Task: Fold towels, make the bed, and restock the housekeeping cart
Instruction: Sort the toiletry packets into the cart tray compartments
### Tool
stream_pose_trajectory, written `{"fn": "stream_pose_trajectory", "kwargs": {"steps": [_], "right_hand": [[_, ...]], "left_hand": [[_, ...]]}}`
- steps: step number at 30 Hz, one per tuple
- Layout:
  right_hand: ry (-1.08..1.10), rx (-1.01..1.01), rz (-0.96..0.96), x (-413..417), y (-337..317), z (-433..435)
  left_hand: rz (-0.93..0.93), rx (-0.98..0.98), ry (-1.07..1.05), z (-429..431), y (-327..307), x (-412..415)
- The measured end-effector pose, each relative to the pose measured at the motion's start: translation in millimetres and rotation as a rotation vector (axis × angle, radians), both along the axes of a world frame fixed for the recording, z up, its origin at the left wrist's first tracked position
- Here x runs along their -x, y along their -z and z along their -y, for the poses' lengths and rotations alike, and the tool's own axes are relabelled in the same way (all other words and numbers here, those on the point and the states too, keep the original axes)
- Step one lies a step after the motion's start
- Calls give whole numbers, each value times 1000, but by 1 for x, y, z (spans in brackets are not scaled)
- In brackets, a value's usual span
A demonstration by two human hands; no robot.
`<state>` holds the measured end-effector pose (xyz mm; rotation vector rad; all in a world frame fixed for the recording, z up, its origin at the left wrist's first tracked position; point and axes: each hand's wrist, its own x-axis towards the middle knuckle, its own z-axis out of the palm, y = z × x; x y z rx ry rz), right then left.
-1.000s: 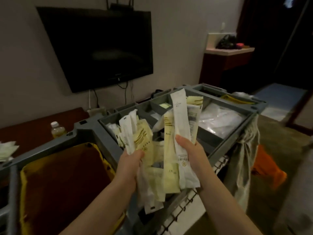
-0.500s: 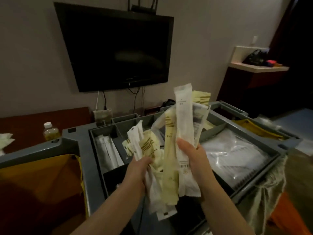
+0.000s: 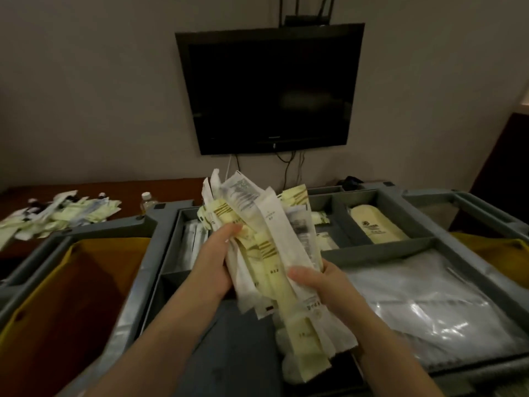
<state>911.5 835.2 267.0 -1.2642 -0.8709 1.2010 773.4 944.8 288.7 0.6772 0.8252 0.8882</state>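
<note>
- Head view: left hand (image 3: 213, 262) and right hand (image 3: 323, 285) grip the sachet bundle (image 3: 266, 239), fingers curled round it, dead centre above the cart tray (image 3: 380, 249).
- Loose sachet pile (image 3: 57, 216) on desk (image 3: 128, 190), 10 o'clock.
- TV (image 3: 269, 90), 12 o'clock.

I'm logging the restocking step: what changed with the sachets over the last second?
The left hand and right hand drew together, merging their two separate fans of white and pale-yellow paper sachets into one bundle. Nothing was let go. Both hands still grip the sachets above the grey plastic cart tray.
</note>
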Motion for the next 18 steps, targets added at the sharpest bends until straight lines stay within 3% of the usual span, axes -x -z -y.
{"fn": "stream_pose_trajectory", "kwargs": {"steps": [5, 18], "right_hand": [[-58, -26, -18, -17, 4, 12], [-79, 69, 102, -27, 17, -6]], "left_hand": [[45, -36, -38, 18, 1, -17], [-75, -19, -131, -14, 17, -30]]}}
